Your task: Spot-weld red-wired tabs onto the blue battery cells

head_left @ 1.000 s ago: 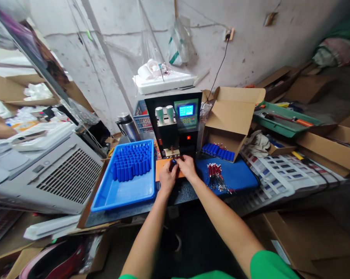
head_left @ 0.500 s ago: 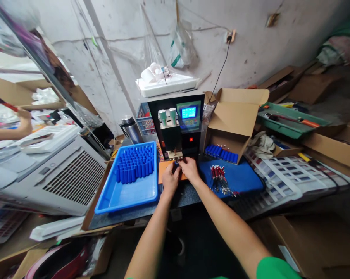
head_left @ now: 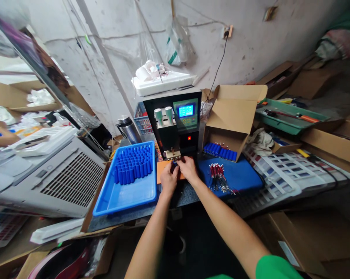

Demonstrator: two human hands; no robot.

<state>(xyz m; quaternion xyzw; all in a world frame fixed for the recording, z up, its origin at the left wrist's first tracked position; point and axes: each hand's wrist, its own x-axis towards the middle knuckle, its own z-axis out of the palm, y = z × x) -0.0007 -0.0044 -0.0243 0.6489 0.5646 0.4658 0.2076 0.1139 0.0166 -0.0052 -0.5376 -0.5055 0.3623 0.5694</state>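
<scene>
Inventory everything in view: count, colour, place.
Machine: 1, black, centre.
Tray: 1, blue, left of machine.
Standing cylinders: many, blue, in tray.
Flask: 1, silver, behind tray.
Open carton: 1, brown, centre right.
Lying cylinders: one row, blue, in carton.
Mat: 1, blue, before carton.
Wires: 1 bunch, red-and-black, on mat.
Grilled unit: 1, grey, far left.
Tool tray: 1, green, far right.
Co-worker's arm: 1, bare, left edge.
Pad: 1, orange, before machine.
Small piece: 1, blue, machine front, mostly hidden.
Left hand: 1, bare, holding piece.
Right hand: 1, bare, alongside.
</scene>
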